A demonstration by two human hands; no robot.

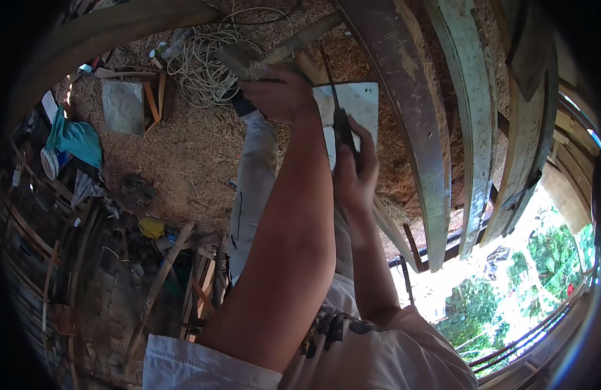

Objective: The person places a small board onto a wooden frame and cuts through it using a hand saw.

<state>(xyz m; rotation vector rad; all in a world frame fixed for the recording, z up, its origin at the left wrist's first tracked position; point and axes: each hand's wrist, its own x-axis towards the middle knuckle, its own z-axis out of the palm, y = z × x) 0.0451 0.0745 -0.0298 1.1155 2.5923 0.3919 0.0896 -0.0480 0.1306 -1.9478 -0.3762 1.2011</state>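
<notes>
My left hand (278,94) reaches forward with its fingers wrapped around a short piece of wood (239,60). Closer to my body, my right hand (357,170) is closed on the dark handle of a long, thin-bladed hand tool (333,81). Its blade points up and away, a little to the right of my left hand. The blade is seen nearly edge-on, so I cannot tell if it is a saw or a knife. A plank (307,38) runs diagonally beyond my left hand. Behind the blade lies a pale flat panel (360,104).
Wood shavings cover the ground (196,156). A tangle of pale cord or hose (200,68) lies at the upper left, near a grey square panel (123,107). Large curved timbers (411,110) rise on the right. Teal cloth (76,140) and scrap wood fill the left side.
</notes>
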